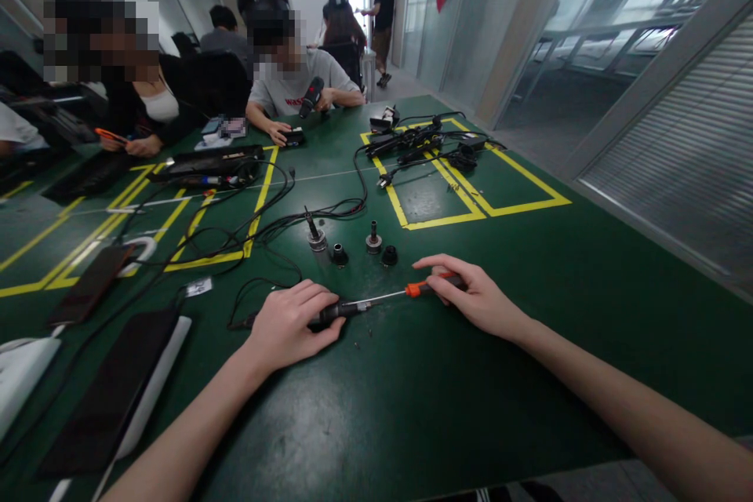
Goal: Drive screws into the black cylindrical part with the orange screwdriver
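Observation:
My left hand [297,321] is wrapped over a dark cylindrical tool [322,317] with a cable at its left end, held low on the green table [565,376]. My right hand [464,290] grips an orange-and-black screwdriver [419,289]. Its thin shaft points left, and the tip lies at the right part of the dark tool, near my left fingers. Small screws [370,333] lie just in front of the tool. Behind it stand two metal-based parts [316,239] [373,240] and two small black caps [339,255] [389,255].
Phones [111,392] on white stands and loose black cables [235,231] lie at the left. Tangled black tools and cords [417,143] lie at the back, around yellow tape outlines [441,220]. Across the table, one person [318,82] holds a power drill; another [141,110] holds something orange.

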The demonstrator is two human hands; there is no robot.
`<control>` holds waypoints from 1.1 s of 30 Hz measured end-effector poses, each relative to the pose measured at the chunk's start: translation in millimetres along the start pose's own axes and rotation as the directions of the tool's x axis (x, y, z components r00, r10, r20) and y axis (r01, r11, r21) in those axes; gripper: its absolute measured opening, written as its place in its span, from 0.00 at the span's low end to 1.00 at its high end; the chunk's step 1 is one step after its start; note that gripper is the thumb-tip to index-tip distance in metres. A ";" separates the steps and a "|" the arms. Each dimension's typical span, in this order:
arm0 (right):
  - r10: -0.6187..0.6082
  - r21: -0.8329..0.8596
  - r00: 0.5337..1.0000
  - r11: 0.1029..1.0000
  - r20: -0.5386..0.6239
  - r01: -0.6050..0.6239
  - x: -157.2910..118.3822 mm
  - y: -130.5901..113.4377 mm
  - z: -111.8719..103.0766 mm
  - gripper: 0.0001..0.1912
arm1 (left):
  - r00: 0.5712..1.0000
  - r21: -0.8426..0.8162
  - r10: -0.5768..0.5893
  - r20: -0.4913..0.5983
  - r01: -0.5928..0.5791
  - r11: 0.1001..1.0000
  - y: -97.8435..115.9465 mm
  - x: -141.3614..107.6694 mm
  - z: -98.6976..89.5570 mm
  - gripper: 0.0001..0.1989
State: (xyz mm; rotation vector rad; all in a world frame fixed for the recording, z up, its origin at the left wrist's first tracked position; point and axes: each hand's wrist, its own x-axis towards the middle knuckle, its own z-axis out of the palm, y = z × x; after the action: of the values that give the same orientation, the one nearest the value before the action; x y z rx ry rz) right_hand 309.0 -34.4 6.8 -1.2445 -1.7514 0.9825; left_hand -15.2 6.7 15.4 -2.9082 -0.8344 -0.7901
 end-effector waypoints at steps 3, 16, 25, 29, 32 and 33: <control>-0.055 -0.018 0.997 0.998 -0.048 0.054 0.3 0.0 -0.4 0.18 | 1.000 0.003 -0.001 0.001 0.001 1.000 -0.4 0.1 0.4 0.07; -0.069 -0.091 0.997 0.993 0.033 0.072 1.2 -1.9 -4.7 0.14 | 1.000 -0.005 -0.022 0.011 0.022 1.000 -0.5 -0.6 0.4 0.07; -0.030 -0.136 0.995 0.990 0.096 0.043 0.8 3.6 -5.0 0.16 | 1.000 0.007 -0.015 0.008 0.015 1.000 -0.8 -0.6 1.0 0.07; -0.128 -0.143 0.992 0.982 -0.005 0.126 1.9 3.4 -3.1 0.13 | 0.999 0.003 -0.027 0.020 0.027 1.000 -1.0 -1.0 1.1 0.07; -0.177 -0.178 0.984 0.968 0.004 0.175 3.3 5.0 -1.6 0.12 | 0.999 0.005 -0.033 0.031 0.032 0.999 -1.3 -0.9 1.5 0.08; -0.168 -0.186 0.986 0.968 0.014 0.168 3.7 5.7 -1.4 0.12 | 0.999 0.008 -0.033 0.031 0.032 0.999 -1.4 -0.9 1.9 0.08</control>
State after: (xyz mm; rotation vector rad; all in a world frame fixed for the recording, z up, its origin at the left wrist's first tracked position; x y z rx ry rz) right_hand 311.5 -29.3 2.8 -1.1865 -1.9480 0.7333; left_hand -15.7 7.7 13.2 -2.9145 -0.8873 -0.7444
